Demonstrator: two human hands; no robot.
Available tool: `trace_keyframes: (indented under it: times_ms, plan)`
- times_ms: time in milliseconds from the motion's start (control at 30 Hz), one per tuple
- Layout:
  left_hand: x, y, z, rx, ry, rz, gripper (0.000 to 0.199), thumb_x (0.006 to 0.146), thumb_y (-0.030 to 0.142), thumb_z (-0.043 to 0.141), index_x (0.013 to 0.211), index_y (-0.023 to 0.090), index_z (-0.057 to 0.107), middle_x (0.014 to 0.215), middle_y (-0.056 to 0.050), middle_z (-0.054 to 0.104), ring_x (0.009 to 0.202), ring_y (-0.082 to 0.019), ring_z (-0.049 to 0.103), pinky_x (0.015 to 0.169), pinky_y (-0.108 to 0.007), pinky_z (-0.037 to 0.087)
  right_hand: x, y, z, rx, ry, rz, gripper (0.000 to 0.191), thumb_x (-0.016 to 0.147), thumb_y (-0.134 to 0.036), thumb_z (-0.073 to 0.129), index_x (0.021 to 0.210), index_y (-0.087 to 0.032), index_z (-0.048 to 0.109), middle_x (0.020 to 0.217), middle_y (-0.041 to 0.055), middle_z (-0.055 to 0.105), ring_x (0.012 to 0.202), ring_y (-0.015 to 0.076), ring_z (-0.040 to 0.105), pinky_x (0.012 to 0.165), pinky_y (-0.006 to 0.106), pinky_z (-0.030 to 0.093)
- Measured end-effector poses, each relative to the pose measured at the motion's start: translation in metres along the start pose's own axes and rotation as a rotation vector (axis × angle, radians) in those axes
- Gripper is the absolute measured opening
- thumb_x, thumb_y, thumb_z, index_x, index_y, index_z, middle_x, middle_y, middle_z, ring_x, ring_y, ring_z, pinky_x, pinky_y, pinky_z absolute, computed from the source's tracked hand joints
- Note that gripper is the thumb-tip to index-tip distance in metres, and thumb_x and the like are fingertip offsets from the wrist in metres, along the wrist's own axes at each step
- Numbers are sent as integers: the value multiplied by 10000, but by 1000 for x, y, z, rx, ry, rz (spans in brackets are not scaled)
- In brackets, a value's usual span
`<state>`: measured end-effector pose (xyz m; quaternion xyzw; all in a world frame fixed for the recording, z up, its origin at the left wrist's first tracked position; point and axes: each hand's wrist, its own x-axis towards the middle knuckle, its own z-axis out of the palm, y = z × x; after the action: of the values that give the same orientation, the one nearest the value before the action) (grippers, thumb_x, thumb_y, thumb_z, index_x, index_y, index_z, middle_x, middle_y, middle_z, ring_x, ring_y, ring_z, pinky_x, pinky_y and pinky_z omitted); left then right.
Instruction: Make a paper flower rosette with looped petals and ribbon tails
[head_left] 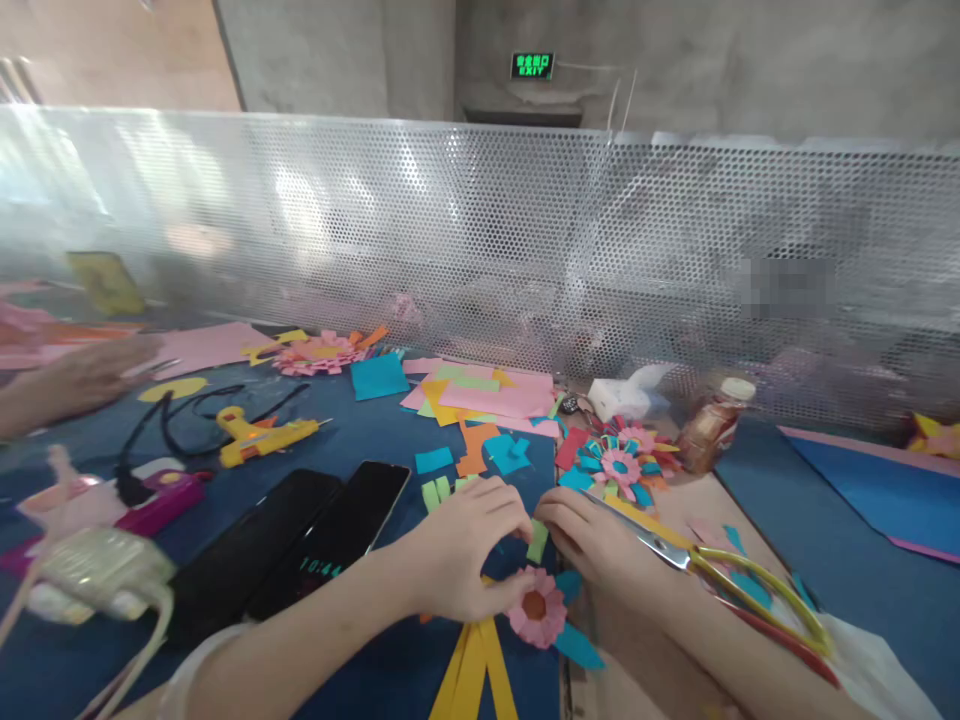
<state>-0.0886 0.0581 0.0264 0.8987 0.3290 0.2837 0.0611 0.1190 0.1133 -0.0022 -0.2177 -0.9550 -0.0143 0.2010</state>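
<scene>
My right hand [581, 532] has its fingers curled, pinching a small green paper strip [537, 541] at its fingertips. Facing it, my left hand [476, 550] curves with thumb and index finger apart; the index tip is close to the strip and the thumb reaches the edge of a pink paper flower [538, 608]. This flower has a brown centre and blue paper leaves [579, 645]. Below my left hand, long yellow paper strips [474, 672] fan out. Scissors [675, 550] with yellow and red handles lie beside my right forearm, which partly covers them.
A yellow glue gun [266, 437], two phones [360, 520] and a power strip [161, 500] are on the left. Paper sheets [495, 390], a multicoloured paper flower [621, 465] and a bottle [714, 425] stand before the perforated metal screen [480, 230]. Another person's hand [82, 380] is at far left.
</scene>
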Motion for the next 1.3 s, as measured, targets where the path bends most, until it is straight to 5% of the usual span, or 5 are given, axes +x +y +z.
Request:
trace_keyframes:
  times_ms: [267, 767, 1300]
  plan:
    - [-5, 4, 7, 18, -92, -163, 439, 536, 403, 703, 743, 183, 385, 798, -3, 439, 758, -173, 369, 702, -314, 291, -1, 0, -1, -224, -41, -78, 275, 835, -65, 345, 1012, -172, 527, 934, 63, 508, 696, 124, 499, 579, 226, 418]
    - [-7, 4, 10, 30, -95, -196, 384, 566, 373, 675, 733, 178, 390, 783, 6, 420, 769, -169, 364, 733, -316, 261, 6, -13, -13, -362, -127, -142, 72, 828, -141, 464, 765, -159, 493, 782, 31, 516, 692, 170, 438, 602, 290, 307]
    - [-7, 0, 20, -63, -96, -234, 183, 668, 270, 618, 656, 180, 460, 709, 35, 501, 766, -145, 429, 785, -324, 241, 14, -12, -27, -375, -97, -168, 80, 768, -141, 596, 832, -172, 560, 725, 0, 506, 666, 161, 434, 560, 282, 281]
